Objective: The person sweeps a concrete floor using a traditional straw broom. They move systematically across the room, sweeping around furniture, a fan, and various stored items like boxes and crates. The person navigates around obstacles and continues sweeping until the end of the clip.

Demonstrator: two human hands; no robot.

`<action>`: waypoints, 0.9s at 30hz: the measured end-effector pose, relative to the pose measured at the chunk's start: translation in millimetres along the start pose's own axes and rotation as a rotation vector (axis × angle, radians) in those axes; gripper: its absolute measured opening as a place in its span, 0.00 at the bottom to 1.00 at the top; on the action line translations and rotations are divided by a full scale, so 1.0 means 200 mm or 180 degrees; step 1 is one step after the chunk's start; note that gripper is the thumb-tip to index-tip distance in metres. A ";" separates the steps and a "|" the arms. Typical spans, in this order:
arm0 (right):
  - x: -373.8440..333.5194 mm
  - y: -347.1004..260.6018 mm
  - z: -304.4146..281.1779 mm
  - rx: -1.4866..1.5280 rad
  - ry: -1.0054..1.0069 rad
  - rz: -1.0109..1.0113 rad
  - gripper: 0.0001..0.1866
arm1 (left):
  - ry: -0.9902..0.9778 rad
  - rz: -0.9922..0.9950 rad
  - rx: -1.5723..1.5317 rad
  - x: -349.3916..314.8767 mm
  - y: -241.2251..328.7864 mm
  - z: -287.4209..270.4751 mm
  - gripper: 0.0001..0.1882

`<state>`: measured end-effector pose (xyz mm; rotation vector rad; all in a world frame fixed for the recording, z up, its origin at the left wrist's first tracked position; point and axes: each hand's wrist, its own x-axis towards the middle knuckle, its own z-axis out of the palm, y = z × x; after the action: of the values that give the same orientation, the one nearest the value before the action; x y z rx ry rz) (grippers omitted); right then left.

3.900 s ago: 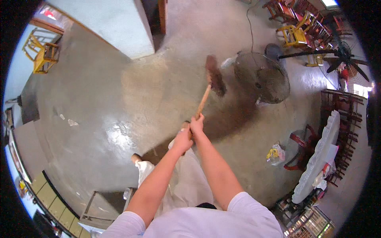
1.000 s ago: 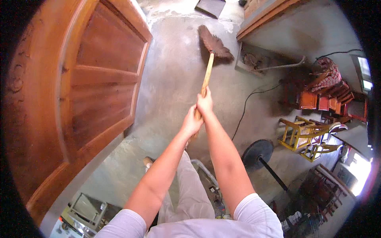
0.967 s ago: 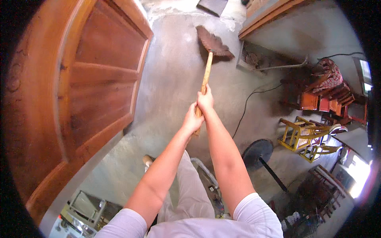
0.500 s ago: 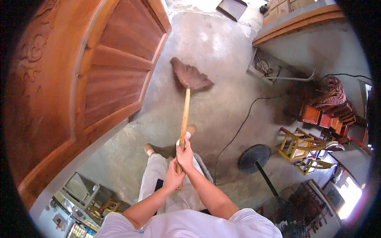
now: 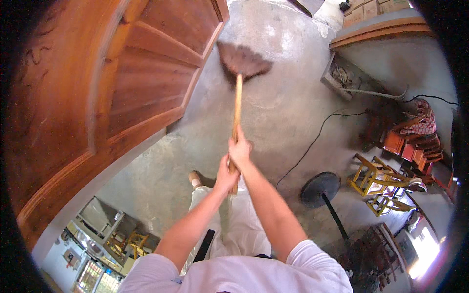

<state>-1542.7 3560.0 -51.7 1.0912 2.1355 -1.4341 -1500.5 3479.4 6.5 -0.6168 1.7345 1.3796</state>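
Note:
A broom (image 5: 238, 102) with a pale wooden handle stretches away in front of me. Its wide brown bristle head (image 5: 244, 61) rests on the grey concrete floor, slightly smeared by motion. Both hands are wrapped round the handle's near part. My right hand (image 5: 240, 148) grips higher up, farther from my body. Just below it, close by, my left hand (image 5: 226, 176) is closed round the handle, with a short end of wood showing beneath.
A large carved wooden door (image 5: 151, 73) stands along the left. On the right are a black round-based stand (image 5: 320, 189), a dark cable (image 5: 312, 141) across the floor, yellow wooden stools (image 5: 367, 176) and stacked red-brown furniture (image 5: 408, 146). A metal tray-like thing (image 5: 337, 78) lies by the wall.
Both hands have pushed forward with the broom, arms now straighter. The bristle head has moved farther off along the floor. My view has shifted slightly.

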 end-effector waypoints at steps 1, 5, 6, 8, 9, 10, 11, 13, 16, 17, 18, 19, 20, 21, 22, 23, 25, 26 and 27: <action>-0.14 0.14 0.07 0.0374 -0.0104 -0.0007 0.31 | 0.0105 0.0255 0.0553 -0.15 -0.06 -0.03 0.29; -0.73 0.16 0.20 0.0476 -0.0378 0.0348 0.32 | 0.0060 -0.0203 0.0078 -0.65 -0.24 -0.26 0.34; -0.83 0.14 0.20 0.0564 -0.0489 0.0571 0.32 | -0.0001 -0.0214 0.0135 -0.73 -0.27 -0.30 0.34; -0.92 0.10 0.20 0.0948 -0.0361 0.0627 0.31 | -0.0126 -0.0336 0.0176 -0.84 -0.21 -0.36 0.35; -0.93 0.15 0.23 0.1099 -0.0166 0.0504 0.31 | -0.0207 -0.0463 0.0170 -0.88 -0.12 -0.37 0.35; -0.96 0.18 0.26 0.1244 0.0023 0.0341 0.30 | -0.0223 0.0022 0.0630 -0.86 -0.11 -0.37 0.35; -0.94 0.15 0.24 0.1317 0.0099 0.0246 0.31 | -0.0232 0.0491 0.1089 -0.83 -0.13 -0.39 0.35; -0.81 0.08 0.16 0.1268 0.0032 0.0485 0.30 | -0.0266 0.0969 0.1363 -0.69 -0.17 -0.39 0.34; -0.51 0.15 0.19 0.0799 0.0684 -0.0035 0.30 | -0.0491 0.1112 0.1370 -0.33 -0.23 -0.35 0.34; -0.44 0.14 0.20 0.0790 0.0612 0.0163 0.30 | -0.0632 0.0805 0.1190 -0.26 -0.21 -0.35 0.34; -0.35 0.26 0.23 0.0420 0.1099 0.0182 0.30 | -0.0866 0.0549 0.1025 -0.21 -0.17 -0.31 0.34; -0.32 0.31 0.28 0.0288 0.1086 0.0266 0.29 | -0.0886 0.0606 0.1247 -0.20 -0.21 -0.35 0.34; -0.35 0.34 0.35 0.0155 0.1043 0.0362 0.28 | -0.0885 0.0640 0.1465 -0.20 -0.27 -0.42 0.33; -0.41 0.38 0.45 0.0229 0.1012 0.0222 0.27 | -0.0885 0.0687 0.1680 -0.22 -0.34 -0.49 0.33; -0.52 0.46 0.55 0.0299 0.0990 0.0128 0.27 | -0.0912 0.0722 0.1634 -0.31 -0.42 -0.56 0.32; -0.64 0.53 0.65 0.0371 0.0970 0.0027 0.26 | -0.0934 0.0763 0.1589 -0.44 -0.50 -0.65 0.30; -1.06 0.43 0.96 0.0355 0.0521 0.0214 0.32 | -0.0683 0.0725 0.1431 -0.64 -0.72 -0.99 0.27; -1.20 0.54 1.11 0.0372 0.0856 0.0074 0.32 | -0.0706 0.0658 0.1372 -0.74 -0.89 -1.10 0.26; -1.44 0.44 1.23 0.0679 0.0444 0.0378 0.30 | -0.0651 0.0812 0.1428 -0.84 -1.04 -1.30 0.27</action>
<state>-1323.3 3240.2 -26.4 1.4091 2.0035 -1.5997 -1321.7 3155.3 49.1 -0.0076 1.9130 1.1144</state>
